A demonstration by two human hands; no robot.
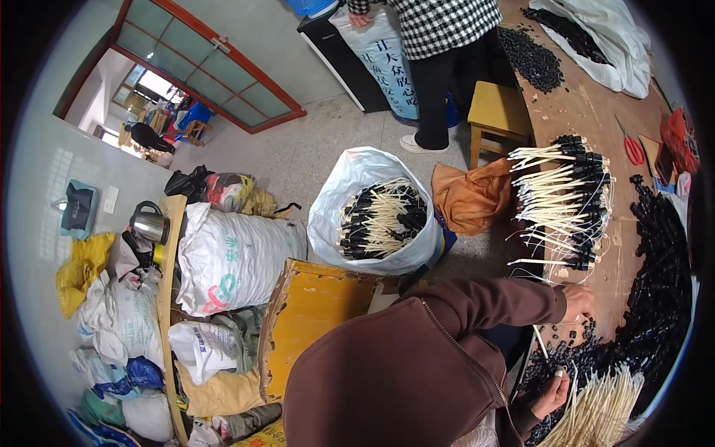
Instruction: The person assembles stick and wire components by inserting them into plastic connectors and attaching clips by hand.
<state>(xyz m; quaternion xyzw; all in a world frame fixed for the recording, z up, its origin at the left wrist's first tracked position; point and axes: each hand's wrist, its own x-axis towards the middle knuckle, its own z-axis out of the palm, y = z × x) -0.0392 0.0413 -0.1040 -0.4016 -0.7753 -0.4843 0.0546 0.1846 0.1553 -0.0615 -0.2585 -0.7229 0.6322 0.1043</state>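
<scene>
My left hand (577, 304) is at the table's near edge, beside the rows of cream sticks with black ends (570, 197) and thin white strands. Its fingers are curled, and what they hold is hidden. Below it, my right hand (551, 396) is pinched closed above small black pieces (547, 369); I cannot make out what is in it. A single cream stick (541, 343) slants between the two hands. Next to my right hand lies a thick bundle of bare cream sticks (599, 406). A long heap of black plastic parts (652, 283) runs along the table's far side.
A white sack (328, 216) of finished-looking sticks stands on the floor. Red-handled scissors (633, 149) lie on the brown table (547, 112). A yellow stool (499, 112) and a person in a checked top (447, 26) are farther off. Stuffed sacks (238, 257) line the left.
</scene>
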